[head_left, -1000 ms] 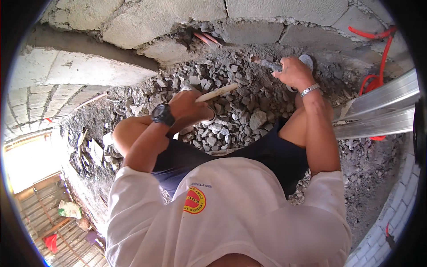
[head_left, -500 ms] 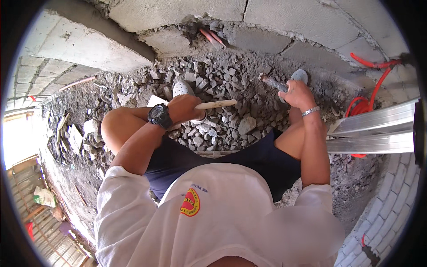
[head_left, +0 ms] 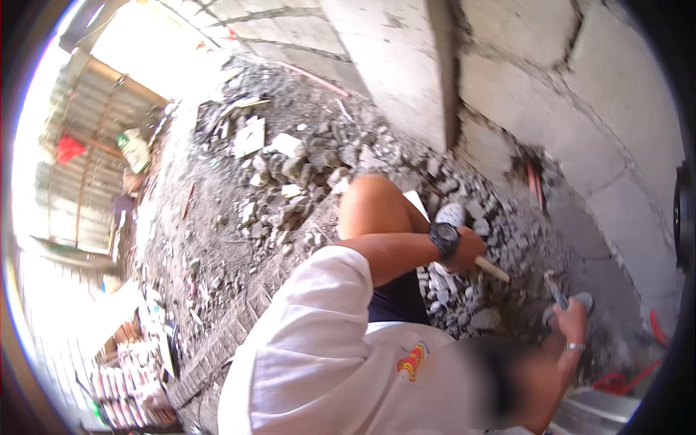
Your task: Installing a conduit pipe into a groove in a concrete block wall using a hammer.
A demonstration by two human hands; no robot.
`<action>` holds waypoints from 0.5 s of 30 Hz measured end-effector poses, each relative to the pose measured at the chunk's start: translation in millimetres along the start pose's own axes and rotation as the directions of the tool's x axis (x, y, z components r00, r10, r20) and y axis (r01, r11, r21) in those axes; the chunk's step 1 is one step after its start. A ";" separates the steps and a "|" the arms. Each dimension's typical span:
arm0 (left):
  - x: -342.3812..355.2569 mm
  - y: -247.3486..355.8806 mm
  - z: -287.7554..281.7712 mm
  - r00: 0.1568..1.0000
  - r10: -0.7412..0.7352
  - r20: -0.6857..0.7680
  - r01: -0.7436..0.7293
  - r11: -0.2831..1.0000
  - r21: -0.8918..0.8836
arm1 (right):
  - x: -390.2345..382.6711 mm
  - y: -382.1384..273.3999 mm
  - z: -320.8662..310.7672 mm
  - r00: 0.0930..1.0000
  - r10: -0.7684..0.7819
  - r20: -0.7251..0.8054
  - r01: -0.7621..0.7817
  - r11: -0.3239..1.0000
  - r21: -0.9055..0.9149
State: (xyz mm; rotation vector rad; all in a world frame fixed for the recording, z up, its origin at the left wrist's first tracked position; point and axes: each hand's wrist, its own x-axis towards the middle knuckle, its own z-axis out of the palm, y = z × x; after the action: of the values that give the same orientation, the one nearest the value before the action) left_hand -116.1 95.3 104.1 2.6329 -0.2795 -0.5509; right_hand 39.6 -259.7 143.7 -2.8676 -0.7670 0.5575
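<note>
My left hand, with a black watch at its wrist, is closed round a pale wooden handle. The handle's free end points toward my right side, and whatever is on its other end is hidden by the hand. My right hand, wearing a metal bracelet, grips a short grey metal bar whose tip points away from me. Between and beyond the hands lies broken grey rubble. A light perforated shoe shows beyond my left hand, and another shoe beside the right.
A block wall and a concrete column rise ahead. Reddish pipes stick out at the wall's foot. Red tubing and a shiny metal length lie at lower right. Stacked bags stand far left, near corrugated sheeting.
My view has swung to the left, bringing in more of the ground and the sheeting on that side. Both hands keep their grip on the handle and the bar.
</note>
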 end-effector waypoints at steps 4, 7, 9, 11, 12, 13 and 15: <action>-1.6 5.3 -7.9 0.994 0.048 -0.096 -0.048 0.999 0.002 | -6.7 -10.9 -15.4 0.998 0.030 0.058 -0.031 0.999 0.017; 3.4 -14.6 9.3 0.999 -0.042 -0.016 0.042 0.999 -0.020 | 3.6 -23.6 -13.5 0.997 0.017 0.071 -0.013 0.999 -0.048; -1.3 -18.8 4.7 0.990 -0.029 -0.138 0.019 0.997 -0.071 | 6.9 -25.3 -6.9 0.999 -0.013 0.034 0.012 1.000 0.016; -11.1 -18.1 -13.9 0.997 -0.075 0.014 0.075 0.995 -0.068 | 14.8 -35.4 -9.4 0.997 0.008 0.080 -0.009 1.000 0.003; -13.6 -20.5 -18.4 0.992 -0.098 0.077 0.099 0.995 -0.010 | 15.8 -51.0 -21.3 0.991 0.034 0.127 -0.034 0.999 -0.006; -14.0 -13.3 -24.9 0.992 -0.092 0.085 0.094 0.996 -0.013 | 16.1 -48.6 -19.4 0.990 0.044 0.133 -0.041 0.999 -0.022; -9.9 -11.1 -25.1 0.992 -0.067 0.107 0.068 0.998 -0.011 | 15.1 -42.9 -16.9 0.987 0.076 0.139 -0.073 0.997 -0.030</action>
State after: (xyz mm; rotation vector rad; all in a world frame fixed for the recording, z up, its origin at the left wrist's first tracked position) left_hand -113.2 117.2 123.1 2.6116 -0.2184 -0.7143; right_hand 38.5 -215.4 163.4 -2.9149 -0.6922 0.7712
